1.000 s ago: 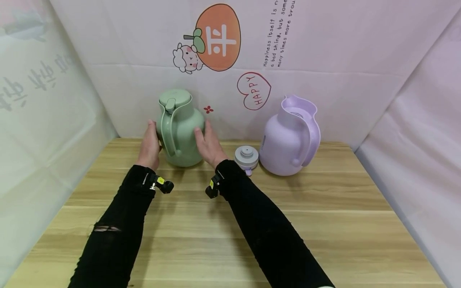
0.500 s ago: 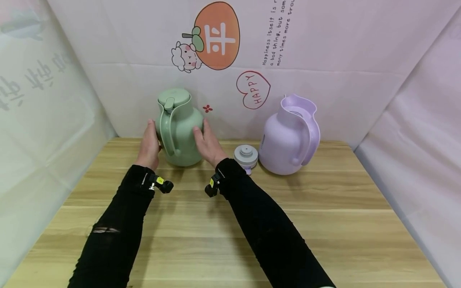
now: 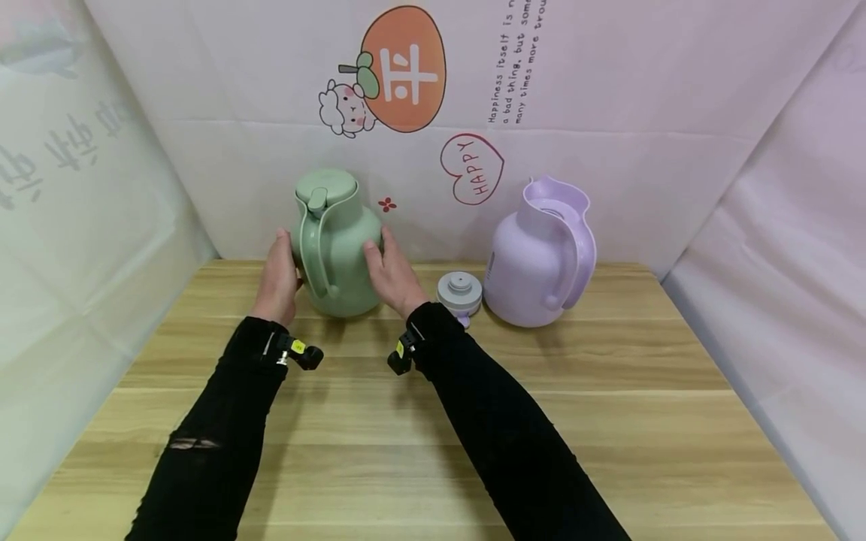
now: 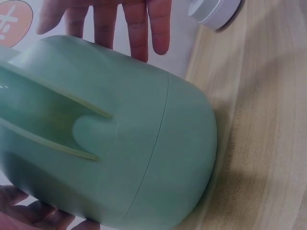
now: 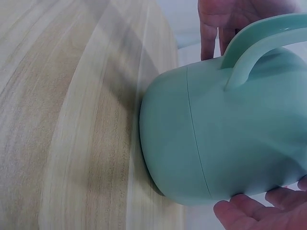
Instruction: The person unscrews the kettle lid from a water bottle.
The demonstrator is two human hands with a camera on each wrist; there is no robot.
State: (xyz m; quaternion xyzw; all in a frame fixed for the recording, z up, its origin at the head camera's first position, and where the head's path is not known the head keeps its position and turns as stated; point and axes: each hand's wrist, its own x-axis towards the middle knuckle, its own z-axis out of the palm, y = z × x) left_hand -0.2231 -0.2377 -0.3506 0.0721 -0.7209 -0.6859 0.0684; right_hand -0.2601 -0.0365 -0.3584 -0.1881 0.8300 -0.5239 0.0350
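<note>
The grip is wide and loose: left hand and right hand, fingers extended, flank the green jug (upright on the tabletop); even pressure should steady it best.

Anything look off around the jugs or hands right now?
Yes: the purple jug stands open, unlike the lidded green jug, with a grey lid beside it. The left sleeve also has a ragged hole. No spill shows.

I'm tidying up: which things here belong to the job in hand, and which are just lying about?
In the job:
green jug
left hand and right hand, at its sides

Seemingly just lying about:
lavender jug
grey lid beside it
</note>
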